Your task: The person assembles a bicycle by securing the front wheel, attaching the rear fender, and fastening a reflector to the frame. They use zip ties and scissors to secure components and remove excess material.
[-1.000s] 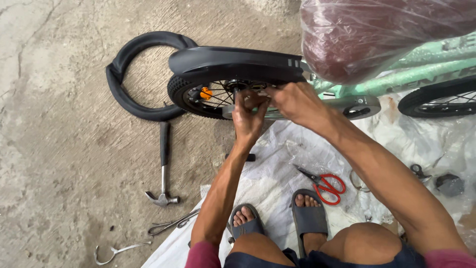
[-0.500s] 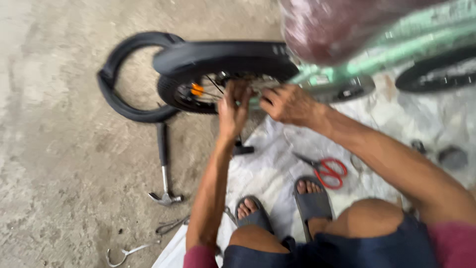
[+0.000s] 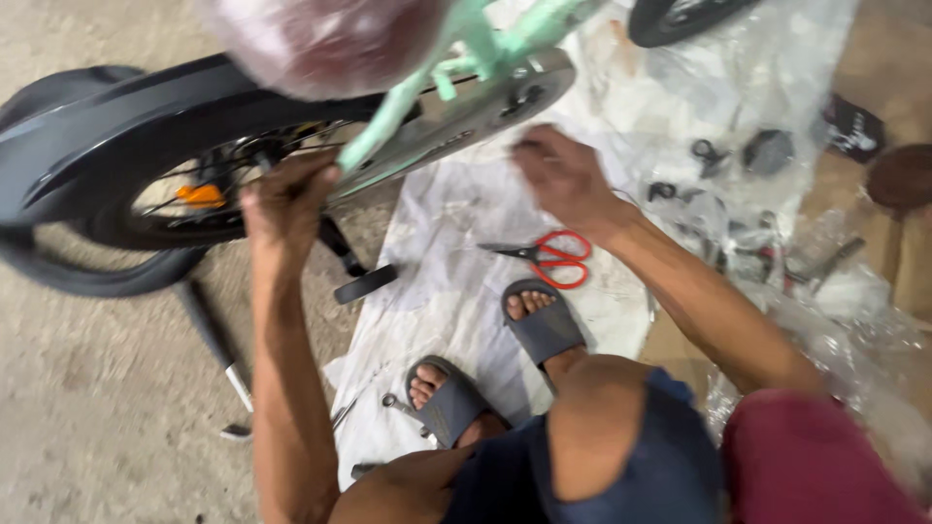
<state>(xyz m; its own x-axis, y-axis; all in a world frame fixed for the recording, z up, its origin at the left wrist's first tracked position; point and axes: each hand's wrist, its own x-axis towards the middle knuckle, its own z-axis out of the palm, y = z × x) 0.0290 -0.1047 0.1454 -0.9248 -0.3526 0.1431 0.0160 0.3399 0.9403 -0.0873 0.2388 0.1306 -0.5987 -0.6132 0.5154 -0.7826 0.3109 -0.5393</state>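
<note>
A mint-green bicycle frame [image 3: 468, 37] stands in front of me with a black rear wheel [image 3: 107, 228] under a black fender [image 3: 126, 116]. My left hand [image 3: 286, 199] is curled on the wheel hub beside an orange reflector [image 3: 202, 195]. Just below the silver chain guard [image 3: 490, 105], my right hand [image 3: 563, 180] hovers off the wheel, fingers bent and blurred; I cannot tell whether it holds anything. Red-handled scissors [image 3: 555, 258] lie right under it on a clear plastic sheet [image 3: 447, 301].
A loose black tyre [image 3: 92, 279] lies under the wheel and a hammer [image 3: 218, 354] on the concrete at left. A black pedal [image 3: 365, 283] and a small wrench [image 3: 400, 403] lie near my sandalled feet. Small black parts [image 3: 767, 150] and crumpled wrapping sit at right.
My right hand has come off the wheel hub and moved right, over the sheet above the scissors. My left hand stays at the hub. The view has swung closer and to the right.
</note>
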